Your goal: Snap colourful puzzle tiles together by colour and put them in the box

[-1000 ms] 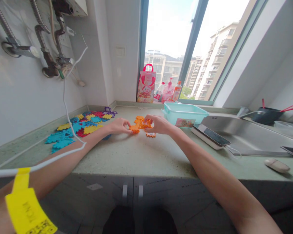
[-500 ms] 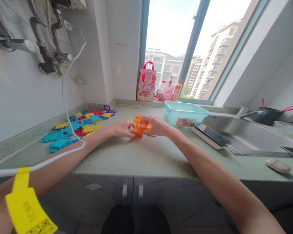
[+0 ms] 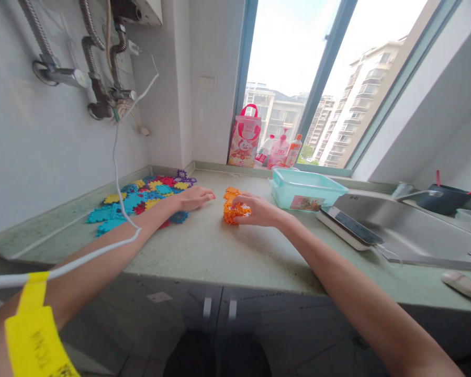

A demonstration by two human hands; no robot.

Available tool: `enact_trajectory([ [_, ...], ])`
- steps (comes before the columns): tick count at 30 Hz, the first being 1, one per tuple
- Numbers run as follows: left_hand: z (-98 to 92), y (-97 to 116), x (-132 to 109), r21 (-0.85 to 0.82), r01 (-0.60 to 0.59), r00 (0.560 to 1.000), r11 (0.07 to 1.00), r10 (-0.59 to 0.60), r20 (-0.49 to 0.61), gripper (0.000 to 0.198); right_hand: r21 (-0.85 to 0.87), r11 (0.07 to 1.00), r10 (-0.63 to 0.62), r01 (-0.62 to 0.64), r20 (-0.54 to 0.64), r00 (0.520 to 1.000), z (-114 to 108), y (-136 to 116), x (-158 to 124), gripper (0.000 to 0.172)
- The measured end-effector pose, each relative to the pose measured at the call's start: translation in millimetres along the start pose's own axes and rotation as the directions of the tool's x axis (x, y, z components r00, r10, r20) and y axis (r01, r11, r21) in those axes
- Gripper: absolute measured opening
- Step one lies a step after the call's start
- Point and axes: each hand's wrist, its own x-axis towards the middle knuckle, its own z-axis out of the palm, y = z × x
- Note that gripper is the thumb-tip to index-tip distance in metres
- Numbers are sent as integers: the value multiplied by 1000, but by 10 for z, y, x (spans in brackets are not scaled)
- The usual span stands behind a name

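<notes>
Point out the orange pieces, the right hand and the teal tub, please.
Orange pieces [image 3: 229, 212]: head view, left side of the cluster.
Right hand [image 3: 260, 209]: head view, back of the hand.
Teal tub [image 3: 283, 196]: head view, wall beside the label.

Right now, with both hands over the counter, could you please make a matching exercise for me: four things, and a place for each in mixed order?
1. orange pieces
2. turquoise tub
3. yellow tag
4. bag with red handles

A. fastened to the white cable
B. standing against the window
C. in the right hand's grasp
D. just left of the sink

Pairs: 1-C, 2-D, 3-A, 4-B
</notes>
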Motion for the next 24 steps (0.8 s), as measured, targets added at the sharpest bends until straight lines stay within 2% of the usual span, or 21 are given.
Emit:
enact_trajectory([
  [5, 15, -67, 19, 27, 52, 999, 998, -51, -18, 56, 16, 999, 52, -52, 39, 998, 63, -1, -6, 46],
  [13, 28, -106, 43, 18, 69, 998, 997, -69, -5, 57, 20, 994, 107, -108, 57, 993, 135, -28, 18, 50],
  [20, 30, -119, 34, -26, 74, 997, 997, -74, -9, 60, -5, 999, 52, -52, 49, 997, 111, -55, 12, 47],
  [24, 35, -199, 54, -9, 70, 997, 998, -70, -10, 61, -62, 998, -17, 18, 27, 999, 25, -69, 33, 48],
])
